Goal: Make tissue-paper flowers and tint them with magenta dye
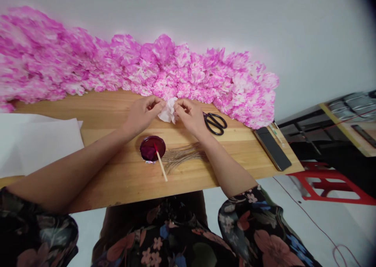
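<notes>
My left hand and my right hand meet over the wooden table, both pinching a small white crumpled paper flower between their fingertips. Just behind it runs a long heap of pink-and-white paper flowers along the wall. In front of my hands stands a small cup of dark red dye with a wooden stick leaning out of it. A bundle of thin wires lies beside the cup, under my right forearm.
Black scissors lie right of my right hand. A dark phone rests near the table's right corner. White paper sheets cover the left end. A red stool and a dark bench stand to the right.
</notes>
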A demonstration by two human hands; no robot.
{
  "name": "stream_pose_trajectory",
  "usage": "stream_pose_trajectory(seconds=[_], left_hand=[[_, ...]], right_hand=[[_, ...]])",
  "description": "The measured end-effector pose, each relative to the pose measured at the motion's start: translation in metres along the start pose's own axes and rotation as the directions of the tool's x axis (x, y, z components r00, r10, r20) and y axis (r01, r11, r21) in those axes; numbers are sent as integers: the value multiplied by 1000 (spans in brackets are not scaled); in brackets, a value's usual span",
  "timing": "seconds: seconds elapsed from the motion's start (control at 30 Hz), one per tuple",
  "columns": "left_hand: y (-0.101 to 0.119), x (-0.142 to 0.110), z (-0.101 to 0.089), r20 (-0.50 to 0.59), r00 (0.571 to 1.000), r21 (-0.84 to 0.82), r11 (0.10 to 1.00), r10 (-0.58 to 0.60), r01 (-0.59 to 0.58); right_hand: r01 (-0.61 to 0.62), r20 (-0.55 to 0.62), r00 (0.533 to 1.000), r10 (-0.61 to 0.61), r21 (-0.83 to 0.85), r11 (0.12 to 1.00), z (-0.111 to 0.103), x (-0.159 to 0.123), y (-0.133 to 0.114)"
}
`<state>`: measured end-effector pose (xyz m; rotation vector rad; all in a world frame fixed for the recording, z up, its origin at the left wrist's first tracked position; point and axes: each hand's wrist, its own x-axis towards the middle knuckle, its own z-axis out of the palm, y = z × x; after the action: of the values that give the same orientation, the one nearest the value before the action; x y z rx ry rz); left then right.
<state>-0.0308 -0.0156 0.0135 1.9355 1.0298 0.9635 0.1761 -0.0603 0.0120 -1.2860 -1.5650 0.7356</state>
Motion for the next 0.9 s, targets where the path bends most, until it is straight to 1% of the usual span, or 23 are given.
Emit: stream_pose_trajectory(seconds=[0.07,0.27,0.33,0.47,0.6,0.7,0.83,0.9], left_hand=[[4,-1,1,8,1000,1,1000,-13,13],[18,-2,4,16,992,-78,989,-126,127],[18,-1,5,-3,990,-108,984,-141,140],[13,3,6,-58,981,-186,967,-186,172],[13,3,7,-38,971,-284,934,-237,217],[18,1,8,-4,973,-292,931,-230,219],[25,-3,8,-10,986,-218,963,-166,160],[26,-4,9,-17,988,-189,971,-151,145]], right_hand=[[32,17,999,-32,-38,999,1,-2,-3],[142,76,988,-134,-118,983,4,-4,-7],[133,62,990,-126,-123,983,3,-4,-5],[50,4,999,-49,-106,993,1,-2,0],[38,-4,999,-39,-57,998,0,-1,2],[54,-15,998,-55,-76,996,2,-2,1],[82,-1,997,-83,-132,988,4,-3,1],[114,-2,993,-116,-120,986,5,-3,3]])
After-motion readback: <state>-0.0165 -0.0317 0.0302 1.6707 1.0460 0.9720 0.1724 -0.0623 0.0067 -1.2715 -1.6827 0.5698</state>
